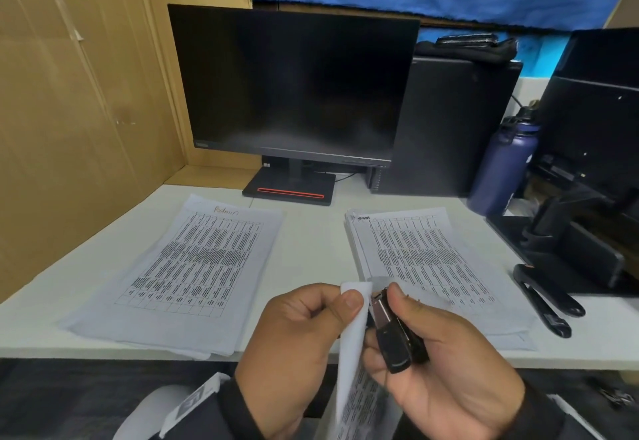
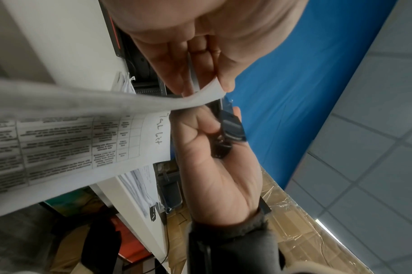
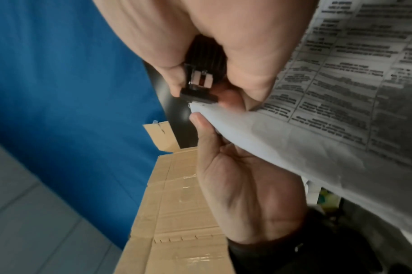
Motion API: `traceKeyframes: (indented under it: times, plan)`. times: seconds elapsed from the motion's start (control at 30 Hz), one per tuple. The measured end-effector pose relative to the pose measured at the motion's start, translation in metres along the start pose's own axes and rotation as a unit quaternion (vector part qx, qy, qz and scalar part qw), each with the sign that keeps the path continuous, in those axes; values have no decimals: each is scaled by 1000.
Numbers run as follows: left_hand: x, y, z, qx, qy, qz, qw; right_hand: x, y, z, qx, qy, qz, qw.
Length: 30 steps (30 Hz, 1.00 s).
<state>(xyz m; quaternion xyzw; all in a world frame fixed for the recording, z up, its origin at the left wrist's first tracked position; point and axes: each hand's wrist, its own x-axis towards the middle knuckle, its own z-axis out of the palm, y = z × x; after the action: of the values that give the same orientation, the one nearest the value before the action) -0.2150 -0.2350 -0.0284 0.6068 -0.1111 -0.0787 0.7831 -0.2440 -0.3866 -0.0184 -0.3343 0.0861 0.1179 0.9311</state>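
Left fingers (image 1: 349, 301) pinch sheets (image 1: 352, 339) | right fingers (image 1: 409, 306) grip stapler (image 1: 392, 336) | 2 paper stacks (image 1: 193, 267), monitor (image 1: 294, 83) behind

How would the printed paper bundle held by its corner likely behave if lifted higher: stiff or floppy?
Probably floppy: the paper bundle droops below the left hand, which pinches only its corner. Likely light, since a thumb-and-finger pinch carries it. Its sheets may fan apart; the left wrist view shows them curving separately.
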Motion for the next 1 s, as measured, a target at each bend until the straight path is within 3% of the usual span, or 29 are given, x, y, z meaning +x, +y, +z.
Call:
traceKeyframes:
  times: [0.27,0.5,1.0]
  plan:
    - [1,-1,-1,-66,-17,-84,994,5,1,-4,46,-29,58,997]
    - [4,2,-2,-134,-37,-142,980,12,5,-8,79,-28,56,995]
    - [16,0,-11,-165,-65,-190,966,14,16,-6,133,-65,49,988]
